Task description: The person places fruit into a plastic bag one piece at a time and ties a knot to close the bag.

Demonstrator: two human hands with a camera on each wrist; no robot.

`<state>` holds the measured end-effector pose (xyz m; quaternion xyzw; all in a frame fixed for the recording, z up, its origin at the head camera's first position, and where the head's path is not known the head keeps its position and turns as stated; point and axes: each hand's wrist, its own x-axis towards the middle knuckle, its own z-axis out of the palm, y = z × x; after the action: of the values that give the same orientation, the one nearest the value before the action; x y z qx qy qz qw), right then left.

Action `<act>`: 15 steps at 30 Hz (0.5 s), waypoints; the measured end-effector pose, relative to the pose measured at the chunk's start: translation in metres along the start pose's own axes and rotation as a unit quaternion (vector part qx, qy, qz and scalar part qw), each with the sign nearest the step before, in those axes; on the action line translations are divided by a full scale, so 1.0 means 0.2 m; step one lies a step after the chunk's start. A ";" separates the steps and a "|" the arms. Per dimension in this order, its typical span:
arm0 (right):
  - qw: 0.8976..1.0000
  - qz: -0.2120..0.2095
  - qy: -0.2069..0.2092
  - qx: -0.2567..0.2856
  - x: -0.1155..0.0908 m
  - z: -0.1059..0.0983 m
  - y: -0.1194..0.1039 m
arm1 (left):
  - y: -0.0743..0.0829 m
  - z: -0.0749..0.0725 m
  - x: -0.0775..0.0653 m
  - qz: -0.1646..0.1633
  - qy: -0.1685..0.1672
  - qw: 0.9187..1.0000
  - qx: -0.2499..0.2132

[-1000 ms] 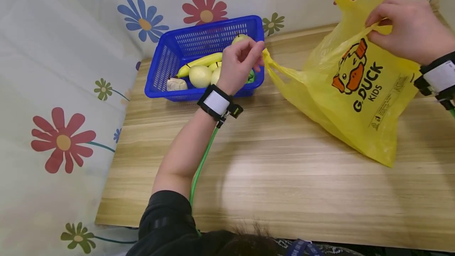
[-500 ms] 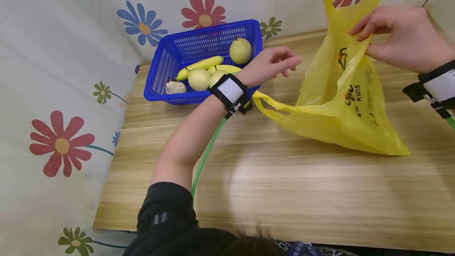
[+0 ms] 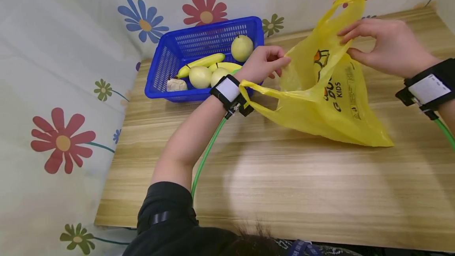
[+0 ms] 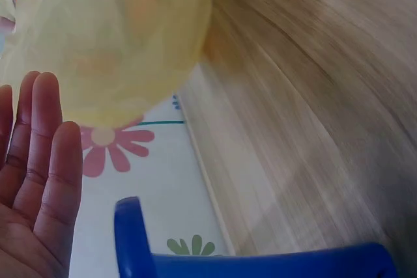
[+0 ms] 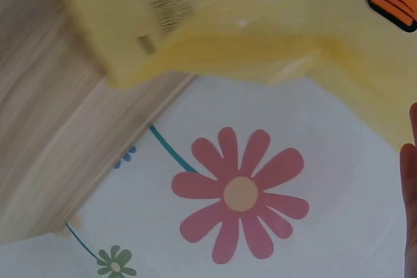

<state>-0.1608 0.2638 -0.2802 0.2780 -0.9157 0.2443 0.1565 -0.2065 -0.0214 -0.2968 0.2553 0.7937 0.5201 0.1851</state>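
A yellow plastic bag with a cartoon duck print stands partly spread above the table in the head view. My right hand pinches its upper rim between thumb and fingers. At the bag's far left edge, my left hand has thumb and index fingertips pinching the rim; its other fingers are nearly straight in the left wrist view. One handle loop lies beside my left wrist; the other sticks up at the back. The bag's inside is mostly hidden.
A blue plastic basket stands left of the bag, partly behind my left hand. In it are pears, bananas and a pale wrapped item. A flowered curtain borders the wooden table.
The bag and my right hand have shifted left and its mouth has spread. My left hand has let go of the handle loop, reached right, then come back slightly to the far rim.
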 end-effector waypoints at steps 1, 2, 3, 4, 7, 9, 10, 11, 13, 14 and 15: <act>1.000 0.003 0.000 0.000 -0.01 0.00 0.01 | 0.01 0.00 -0.01 -0.013 0.007 1.000 -0.017; 1.000 0.010 0.002 0.004 -0.01 0.01 0.01 | 0.01 -0.01 -0.01 -0.023 0.014 0.999 -0.036; 1.000 0.016 0.011 0.011 -0.01 0.01 0.01 | 0.02 -0.01 -0.02 -0.030 0.020 0.998 -0.056; 0.999 0.030 0.023 0.023 -0.02 0.00 0.01 | 0.03 -0.01 -0.03 -0.030 0.026 0.996 -0.074; 0.989 0.110 0.069 0.076 -0.02 -0.03 -0.02 | 0.06 0.00 -0.04 -0.009 0.041 0.992 -0.118; 0.975 0.160 0.096 0.120 -0.01 -0.05 -0.05 | 0.09 0.00 -0.05 0.010 0.047 0.989 -0.140; 0.968 0.181 0.095 0.146 -0.01 -0.07 -0.06 | 0.10 0.01 -0.05 0.020 0.050 0.988 -0.148; 0.962 0.195 0.083 0.173 0.00 -0.08 -0.08 | 0.11 0.01 -0.05 0.029 0.054 0.986 -0.153; 0.950 0.211 0.030 0.230 0.03 -0.09 -0.10 | 0.13 0.03 -0.04 0.033 0.059 0.984 -0.164; 0.944 0.212 -0.007 0.252 0.04 -0.09 -0.11 | 0.14 0.04 -0.04 0.034 0.060 0.983 -0.168; 0.936 0.219 -0.046 0.273 0.06 -0.08 -0.13 | 0.14 0.05 -0.04 0.035 0.058 0.983 -0.170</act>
<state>-0.1524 0.2488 -0.2520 0.1140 -0.8579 0.5005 -0.0248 -0.1887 -0.0084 -0.2745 0.2174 0.6936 0.6677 0.1609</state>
